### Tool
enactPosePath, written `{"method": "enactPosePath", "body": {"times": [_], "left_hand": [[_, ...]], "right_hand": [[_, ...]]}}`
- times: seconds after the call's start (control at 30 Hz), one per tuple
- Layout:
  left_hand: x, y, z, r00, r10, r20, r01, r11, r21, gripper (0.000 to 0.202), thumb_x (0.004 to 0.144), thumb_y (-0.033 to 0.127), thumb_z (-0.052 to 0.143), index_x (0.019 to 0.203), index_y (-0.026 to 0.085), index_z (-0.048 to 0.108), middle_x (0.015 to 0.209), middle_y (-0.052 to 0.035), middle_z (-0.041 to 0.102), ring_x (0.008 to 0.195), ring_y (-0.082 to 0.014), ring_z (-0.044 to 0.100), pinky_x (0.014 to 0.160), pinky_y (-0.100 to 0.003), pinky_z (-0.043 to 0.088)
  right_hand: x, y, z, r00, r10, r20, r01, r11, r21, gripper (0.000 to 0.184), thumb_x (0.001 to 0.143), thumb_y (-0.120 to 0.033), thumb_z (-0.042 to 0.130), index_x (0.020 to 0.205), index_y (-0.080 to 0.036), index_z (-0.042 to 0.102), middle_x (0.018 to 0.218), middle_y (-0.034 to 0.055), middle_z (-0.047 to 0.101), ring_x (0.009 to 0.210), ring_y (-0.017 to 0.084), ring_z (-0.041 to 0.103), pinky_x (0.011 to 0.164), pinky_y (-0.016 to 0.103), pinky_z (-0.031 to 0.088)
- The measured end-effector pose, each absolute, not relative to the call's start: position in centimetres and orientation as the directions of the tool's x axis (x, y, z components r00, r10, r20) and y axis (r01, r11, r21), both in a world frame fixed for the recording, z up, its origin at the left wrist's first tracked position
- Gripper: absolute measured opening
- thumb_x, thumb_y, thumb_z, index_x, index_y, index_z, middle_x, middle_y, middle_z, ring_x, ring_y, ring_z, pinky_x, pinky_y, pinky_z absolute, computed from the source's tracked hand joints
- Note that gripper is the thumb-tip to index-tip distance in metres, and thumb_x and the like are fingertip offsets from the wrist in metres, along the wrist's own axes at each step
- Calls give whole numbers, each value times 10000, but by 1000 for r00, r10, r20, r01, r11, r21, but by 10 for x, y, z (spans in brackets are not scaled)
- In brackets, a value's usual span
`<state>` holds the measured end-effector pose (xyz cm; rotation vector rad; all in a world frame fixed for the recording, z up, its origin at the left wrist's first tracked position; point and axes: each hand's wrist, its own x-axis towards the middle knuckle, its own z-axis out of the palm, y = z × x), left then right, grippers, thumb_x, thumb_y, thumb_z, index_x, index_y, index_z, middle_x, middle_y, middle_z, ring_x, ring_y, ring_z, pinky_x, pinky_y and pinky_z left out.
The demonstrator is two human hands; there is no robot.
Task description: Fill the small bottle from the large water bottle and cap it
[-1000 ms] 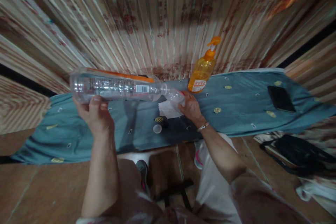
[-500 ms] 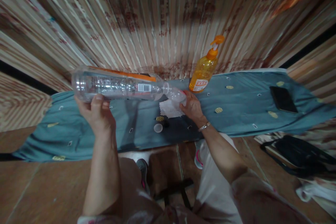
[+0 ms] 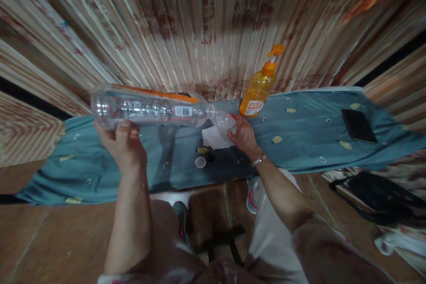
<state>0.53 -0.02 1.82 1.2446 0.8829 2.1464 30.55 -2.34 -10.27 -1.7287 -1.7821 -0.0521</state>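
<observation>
A large clear plastic bottle [image 3: 149,108] with an orange-edged label lies sideways in the air, its neck toward the right. My left hand [image 3: 124,144] is closed around its base end from below. At the bottle's mouth is a small clear plastic bottle [image 3: 222,120], neck to neck with the large one. My right hand [image 3: 244,135] is closed around the small bottle's far end. Below them, a white paper piece [image 3: 216,137] with zigzag edges and a round translucent cap [image 3: 200,162] rest on the cloth.
An orange pump bottle [image 3: 258,93] with yellow liquid stands at the back of the blue-green cloth-covered table [image 3: 299,120]. A black phone [image 3: 358,125] lies at the right. A pleated curtain [image 3: 186,31] hangs behind; a black bag [image 3: 376,195] sits at lower right.
</observation>
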Motion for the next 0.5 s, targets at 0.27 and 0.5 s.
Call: {"method": "enactPosePath", "body": {"times": [0.27, 0.5], "left_hand": [[10, -4, 21, -478, 698, 534, -96, -646, 758, 488, 514, 323, 677, 992, 235, 637, 819, 1, 510, 655, -105, 369, 624, -257, 387], [3, -2, 17, -441, 698, 564, -85, -658, 748, 482, 535, 336, 707, 1002, 236, 644, 847, -1, 506, 666, -103, 396, 671, -300, 446]], "right_hand": [[307, -23, -105, 84, 876, 475, 901, 136, -411, 563, 808, -238, 610, 1328, -76, 462, 1260, 213, 625, 1173, 333, 590, 1063, 483, 466], [307, -23, -107, 84, 874, 478, 900, 139, -413, 559, 824, -260, 601, 1331, -79, 449, 1251, 211, 627, 1167, 325, 592, 1043, 493, 474]]}}
